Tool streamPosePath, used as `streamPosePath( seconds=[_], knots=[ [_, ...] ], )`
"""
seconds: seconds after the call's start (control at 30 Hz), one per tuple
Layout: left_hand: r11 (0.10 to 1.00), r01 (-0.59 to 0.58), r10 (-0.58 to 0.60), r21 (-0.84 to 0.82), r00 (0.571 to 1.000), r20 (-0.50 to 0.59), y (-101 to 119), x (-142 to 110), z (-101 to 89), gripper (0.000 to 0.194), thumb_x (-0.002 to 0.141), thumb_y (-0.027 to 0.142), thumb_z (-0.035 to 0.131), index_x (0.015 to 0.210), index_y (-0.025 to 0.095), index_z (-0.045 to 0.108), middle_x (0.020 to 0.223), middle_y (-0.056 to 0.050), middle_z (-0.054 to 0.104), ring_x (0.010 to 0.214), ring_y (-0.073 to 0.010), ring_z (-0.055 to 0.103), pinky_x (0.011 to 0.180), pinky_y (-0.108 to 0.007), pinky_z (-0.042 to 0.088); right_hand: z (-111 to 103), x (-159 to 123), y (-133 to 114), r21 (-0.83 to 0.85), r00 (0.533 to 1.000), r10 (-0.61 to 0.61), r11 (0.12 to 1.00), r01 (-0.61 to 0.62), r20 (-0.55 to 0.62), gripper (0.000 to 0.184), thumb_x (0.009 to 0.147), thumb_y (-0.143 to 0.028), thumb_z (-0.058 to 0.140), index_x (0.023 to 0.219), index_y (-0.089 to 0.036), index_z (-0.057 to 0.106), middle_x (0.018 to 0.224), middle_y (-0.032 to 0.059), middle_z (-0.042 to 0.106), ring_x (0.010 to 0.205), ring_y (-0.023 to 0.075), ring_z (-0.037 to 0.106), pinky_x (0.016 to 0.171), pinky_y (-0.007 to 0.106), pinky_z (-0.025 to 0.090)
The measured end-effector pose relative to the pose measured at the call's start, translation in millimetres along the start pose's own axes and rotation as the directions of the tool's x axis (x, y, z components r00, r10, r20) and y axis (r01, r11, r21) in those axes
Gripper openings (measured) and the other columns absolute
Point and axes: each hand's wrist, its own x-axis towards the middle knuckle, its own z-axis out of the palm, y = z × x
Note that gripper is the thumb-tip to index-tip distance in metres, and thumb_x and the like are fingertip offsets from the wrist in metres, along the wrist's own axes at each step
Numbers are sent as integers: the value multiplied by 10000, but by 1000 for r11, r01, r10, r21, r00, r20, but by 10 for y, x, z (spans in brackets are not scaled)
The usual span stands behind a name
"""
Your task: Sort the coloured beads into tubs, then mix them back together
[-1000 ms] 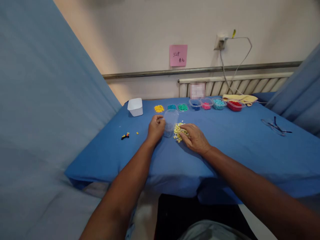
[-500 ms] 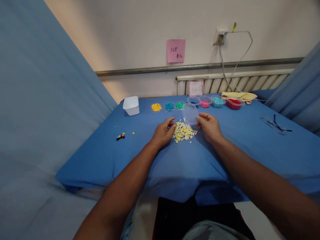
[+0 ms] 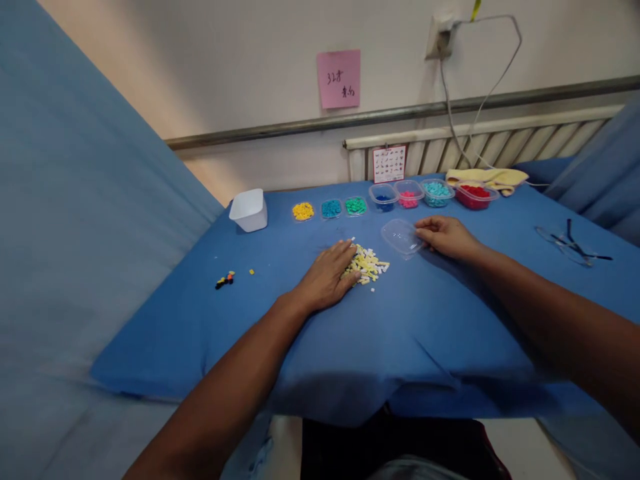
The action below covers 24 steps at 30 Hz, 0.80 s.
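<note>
A pile of small pale yellow and white pieces [image 3: 370,265] lies on the blue cloth in front of me. My left hand [image 3: 331,272] rests over the pile's left side, palm down with fingers stretched out, hiding part of it. To the right of the pile, my right hand [image 3: 445,237] pinches the near right edge of a clear plastic container [image 3: 401,237]. That container is tilted and holds no pieces that I can make out.
Along the back stand a white tub [image 3: 249,211], tubs of yellow [image 3: 303,211], teal [image 3: 331,209], green [image 3: 355,205], dark blue, pink, light blue and red pieces [image 3: 476,192]. Glasses [image 3: 573,243] lie at right, a few black and coloured pieces [image 3: 225,280] at left.
My right hand has moved the clear container rightward, away from the pile. My left hand has flattened and spread over the pile's left part. The view has shifted slightly.
</note>
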Motion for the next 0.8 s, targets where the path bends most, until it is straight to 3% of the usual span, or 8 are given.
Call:
streamPosePath(
  seconds=[0.23,0.47,0.63,0.73,0.8],
  knots=[
    [1000,21,-23,16,991,134,97,82,-65,934,1116,779,416,1822,180,295,1912,-161,161,1791,-330,115,1461,-524,151,35,-30,137,-399,952,-303,879,261,-47,315,965,-464,705,1013,-194,860,801,52,792,693,214,674,704,353,512],
    [997,7,-23,77,976,217,216,562,-21,879,1135,753,358,1810,190,336,1905,-158,188,1787,-354,138,1443,-582,169,-42,-8,171,-419,929,-371,841,341,12,308,999,-474,667,971,-228,851,801,60,786,703,231,685,712,374,532],
    [992,88,-105,91,974,199,24,795,-49,746,1179,607,296,1780,179,405,1898,-150,227,1779,-350,187,1443,-572,158,-136,-26,183,-427,910,-414,821,380,15,269,1027,-449,652,978,-263,840,908,80,817,790,260,727,748,405,564],
    [980,175,-190,96,966,178,-91,783,-81,739,1183,566,274,1788,157,387,1898,-152,225,1777,-356,194,1440,-582,165,-144,-100,93,-426,866,-495,770,475,69,248,1058,-405,635,1084,-278,846,1001,93,834,885,290,765,798,436,589],
    [979,184,-197,91,966,169,-98,737,-87,737,1185,565,276,1795,164,374,1900,-144,219,1779,-349,188,1442,-576,165,-92,-187,-7,-416,804,-576,702,578,144,260,1081,-379,621,1159,-272,845,1082,103,847,971,309,780,878,463,600]
  ],
)
